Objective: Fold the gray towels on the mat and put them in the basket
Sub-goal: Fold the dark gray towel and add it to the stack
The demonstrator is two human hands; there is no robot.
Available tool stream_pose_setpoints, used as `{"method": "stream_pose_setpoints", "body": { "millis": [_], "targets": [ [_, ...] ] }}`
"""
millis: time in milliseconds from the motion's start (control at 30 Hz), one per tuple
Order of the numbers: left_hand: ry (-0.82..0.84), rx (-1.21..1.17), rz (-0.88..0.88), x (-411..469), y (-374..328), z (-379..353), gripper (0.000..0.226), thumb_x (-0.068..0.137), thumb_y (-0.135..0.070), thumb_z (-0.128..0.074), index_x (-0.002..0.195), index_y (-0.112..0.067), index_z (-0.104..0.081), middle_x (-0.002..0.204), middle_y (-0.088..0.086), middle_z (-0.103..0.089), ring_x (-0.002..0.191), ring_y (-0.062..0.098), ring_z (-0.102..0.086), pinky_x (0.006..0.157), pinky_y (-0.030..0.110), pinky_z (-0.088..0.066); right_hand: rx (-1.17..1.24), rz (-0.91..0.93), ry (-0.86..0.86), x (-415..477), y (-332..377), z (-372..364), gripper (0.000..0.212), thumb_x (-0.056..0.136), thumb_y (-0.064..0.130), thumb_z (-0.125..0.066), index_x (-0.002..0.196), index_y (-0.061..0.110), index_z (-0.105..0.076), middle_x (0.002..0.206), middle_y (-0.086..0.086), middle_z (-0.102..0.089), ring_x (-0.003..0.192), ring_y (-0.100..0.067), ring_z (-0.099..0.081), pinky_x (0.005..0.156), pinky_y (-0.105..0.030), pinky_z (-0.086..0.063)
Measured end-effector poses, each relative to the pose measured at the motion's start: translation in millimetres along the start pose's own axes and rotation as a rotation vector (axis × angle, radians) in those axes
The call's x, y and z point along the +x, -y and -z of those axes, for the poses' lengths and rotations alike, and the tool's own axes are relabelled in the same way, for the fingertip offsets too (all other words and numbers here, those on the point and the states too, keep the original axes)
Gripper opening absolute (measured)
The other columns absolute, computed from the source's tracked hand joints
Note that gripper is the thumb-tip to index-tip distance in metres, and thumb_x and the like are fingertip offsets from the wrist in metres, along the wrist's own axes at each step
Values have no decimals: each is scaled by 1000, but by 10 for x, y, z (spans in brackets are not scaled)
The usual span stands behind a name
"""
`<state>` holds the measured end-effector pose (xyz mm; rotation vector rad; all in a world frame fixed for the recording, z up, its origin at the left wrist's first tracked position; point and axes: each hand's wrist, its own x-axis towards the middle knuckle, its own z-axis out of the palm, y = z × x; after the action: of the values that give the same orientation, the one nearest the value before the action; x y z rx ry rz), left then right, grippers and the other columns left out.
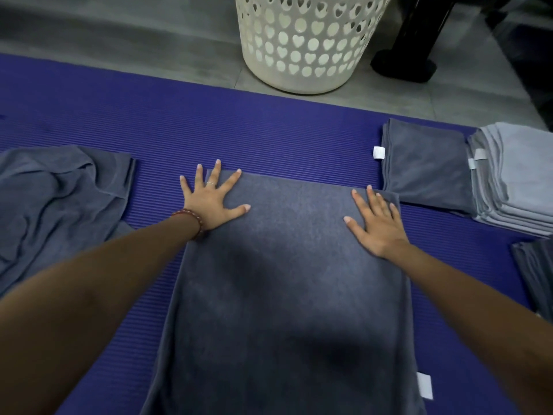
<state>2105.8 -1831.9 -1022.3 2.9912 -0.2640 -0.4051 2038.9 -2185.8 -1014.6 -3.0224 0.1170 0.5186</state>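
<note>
Centrally, a dark gray towel [287, 295] is laid flat on the ribbed purple mat [239, 130], running from mid-frame to the bottom edge. Its far corners are pressed down by two flat palms: the left hand [214, 200], with fingers spread and a ring and beaded bracelet [191, 220] worn, is set on the upper left corner, and the right hand [375, 223], fingers splayed, on the upper right corner. Nothing is pinched by either. A crumpled gray towel [59, 205] is seen at the left of the frame. Folded dark towels [428, 166] and a lighter gray folded stack [514, 178] are placed at the right. The white basket [305, 43] with heart-shaped holes is stood on the floor at top centre, beyond the mat.
</note>
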Motion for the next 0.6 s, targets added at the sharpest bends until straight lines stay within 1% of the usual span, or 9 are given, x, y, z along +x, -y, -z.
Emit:
{"method": "stream_pose_setpoints", "body": {
  "millis": [100,167,200,267,333,400,467,533,600],
  "targets": [
    [28,82,102,-26,-108,63,91,80,-77,-32,149,-33,9,156,11,18,141,42,15,108,62,13,65,-89,50,-54,174,71,65,95,59,-21,149,37,9,157,0,20,146,-21,13,115,-51,10],
    [-20,103,124,-249,-265,1,88,87,-70,-25,150,-15,3,156,20,10,142,42,11,110,59,11,140,-98,-23,-258,355,19,64,96,57,-22,150,32,1,159,-5,11,146,-29,9,113,-57,9],
    [-50,66,73,-428,-328,-82,85,89,-66,-20,150,-11,-1,156,22,6,143,41,8,111,57,9,148,-49,-68,-421,449,-60,65,95,59,-20,151,32,0,159,-5,8,146,-30,7,112,-57,10],
    [-81,7,-105,-920,-355,-289,82,86,-61,-12,150,-10,-11,157,19,-5,143,41,-3,113,55,1,83,153,-86,-839,559,-270,68,88,63,-12,149,38,1,160,0,5,146,-32,4,110,-57,11],
    [-106,28,-213,-1410,-211,-474,76,87,-56,-17,148,-12,-22,155,16,-18,142,42,-15,114,52,-10,-64,353,-9,-1253,451,-477,66,88,67,-11,149,40,-5,160,2,-6,144,-38,-9,107,-67,-2],
    [-107,32,-203,-1746,4,-575,71,89,-52,-24,147,-11,-27,154,15,-23,140,41,-19,112,51,-18,-162,365,19,-1533,137,-588,67,89,69,-4,148,38,-10,158,1,-12,140,-43,-20,102,-73,-15],
    [-100,-4,-134,-1969,162,-600,74,87,-53,-21,148,-10,-23,155,14,-18,142,38,-15,114,48,-15,-186,274,69,-1686,-214,-552,75,80,76,11,147,42,4,157,5,2,143,-41,-12,106,-68,-10],
    [-82,-56,-61,-2134,192,-594,82,84,-57,-12,149,-8,-15,157,15,-7,144,35,-7,116,43,-5,-213,195,35,-1768,-491,-517,85,67,81,22,143,42,19,156,6,16,145,-36,1,112,-60,-1],
    [-42,-73,-51,-2290,146,-608,86,81,-62,-7,150,-10,-6,156,18,3,145,32,3,115,41,4,-207,107,62,-1866,-562,-444,86,64,81,16,138,36,26,157,2,19,146,-29,8,115,-51,4]
  ]
}}
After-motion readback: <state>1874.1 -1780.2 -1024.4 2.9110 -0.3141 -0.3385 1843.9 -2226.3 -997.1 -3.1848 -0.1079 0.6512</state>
